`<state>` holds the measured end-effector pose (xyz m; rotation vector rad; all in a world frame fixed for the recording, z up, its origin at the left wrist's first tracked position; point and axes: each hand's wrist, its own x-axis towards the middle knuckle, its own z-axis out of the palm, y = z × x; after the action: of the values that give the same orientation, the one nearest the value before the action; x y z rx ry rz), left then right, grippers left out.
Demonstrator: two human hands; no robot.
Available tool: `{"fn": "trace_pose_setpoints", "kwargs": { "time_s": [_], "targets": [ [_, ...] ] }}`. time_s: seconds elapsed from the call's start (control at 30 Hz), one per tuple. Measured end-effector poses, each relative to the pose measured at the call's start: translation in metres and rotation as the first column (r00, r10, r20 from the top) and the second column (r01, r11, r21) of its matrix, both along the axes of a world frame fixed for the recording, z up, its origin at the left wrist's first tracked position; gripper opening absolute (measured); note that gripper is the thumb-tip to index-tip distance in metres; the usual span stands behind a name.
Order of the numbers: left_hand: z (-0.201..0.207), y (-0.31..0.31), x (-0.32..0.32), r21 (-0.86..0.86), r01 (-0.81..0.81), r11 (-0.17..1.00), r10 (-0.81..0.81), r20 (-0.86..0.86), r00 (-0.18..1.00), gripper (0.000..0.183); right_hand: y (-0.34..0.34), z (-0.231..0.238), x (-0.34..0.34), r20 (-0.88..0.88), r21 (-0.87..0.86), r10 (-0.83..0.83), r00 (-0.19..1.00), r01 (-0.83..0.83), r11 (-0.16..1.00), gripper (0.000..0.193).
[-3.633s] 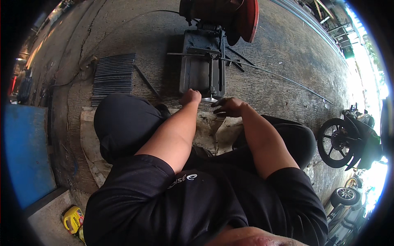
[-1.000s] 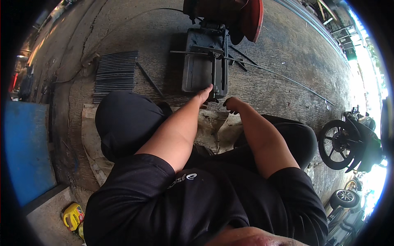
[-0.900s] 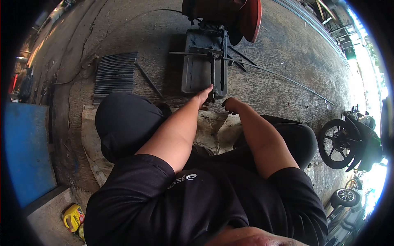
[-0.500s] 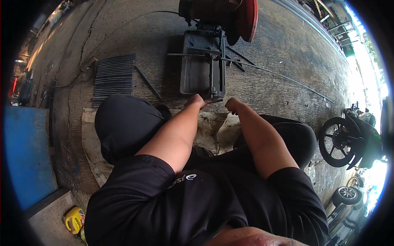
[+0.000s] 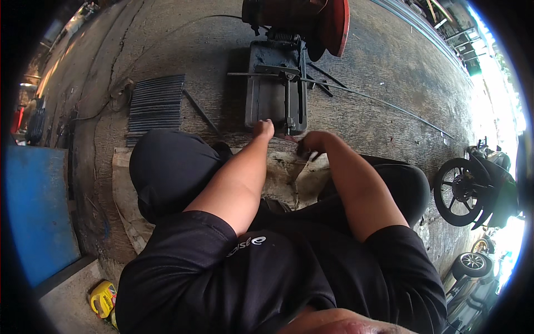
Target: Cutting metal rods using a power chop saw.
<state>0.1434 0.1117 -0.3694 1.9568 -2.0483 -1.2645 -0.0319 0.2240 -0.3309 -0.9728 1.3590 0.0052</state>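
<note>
The left hand (image 5: 263, 129) is curled into a loose fist at the near edge of the saw's dark grey rectangular metal base (image 5: 267, 106), overlapping that edge in view; whether it grips anything cannot be told. The right hand (image 5: 312, 143), its fingers darkened, is bent downward and partly curled just beyond the base's near right corner; its grasp is also unclear. In the gap between the two hands, a small reddish shape (image 5: 290, 138) is too blurred to identify.

Just above this gap is the near end of a slim metal clamp screw (image 5: 287, 106), which runs lengthwise over the base. At the screw's far end, a long thin grey metal rod (image 5: 378, 107) crosses the base and extends well out to the right. Beyond stands the saw's upper body with its round red guard (image 5: 337, 28).

Left of the base, a single dark metal bar (image 5: 201, 113) lies slanted near a neat row of dark metal rods (image 5: 156, 106). Below the hands spreads a stained beige sheet (image 5: 129, 192). Farther out are a blue flat panel (image 5: 41, 206), a yellow plastic jug (image 5: 102, 299) and a black motorcycle (image 5: 489, 189).
</note>
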Motion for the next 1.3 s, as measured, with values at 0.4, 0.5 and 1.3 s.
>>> {"fn": "trace_pose_setpoints", "kwargs": {
  "time_s": [0.4,0.5,1.3],
  "targets": [
    [-0.009,-0.002,-0.009,0.055,-0.152,0.987,0.157,-0.104,0.982,0.059,0.004,0.037,-0.002,0.646,0.37,-0.742,0.181,0.775,0.512,0.027],
    [0.004,0.007,-0.005,0.186,0.235,0.954,-0.186,-0.246,0.951,0.065,0.008,0.025,0.0,0.004,0.125,-0.839,0.544,0.832,0.54,0.027],
    [0.006,-0.001,-0.002,0.058,-0.082,0.995,0.086,-0.067,0.994,0.047,0.008,0.042,0.004,0.758,0.409,-0.582,0.296,0.48,0.776,0.032]
  ]
}}
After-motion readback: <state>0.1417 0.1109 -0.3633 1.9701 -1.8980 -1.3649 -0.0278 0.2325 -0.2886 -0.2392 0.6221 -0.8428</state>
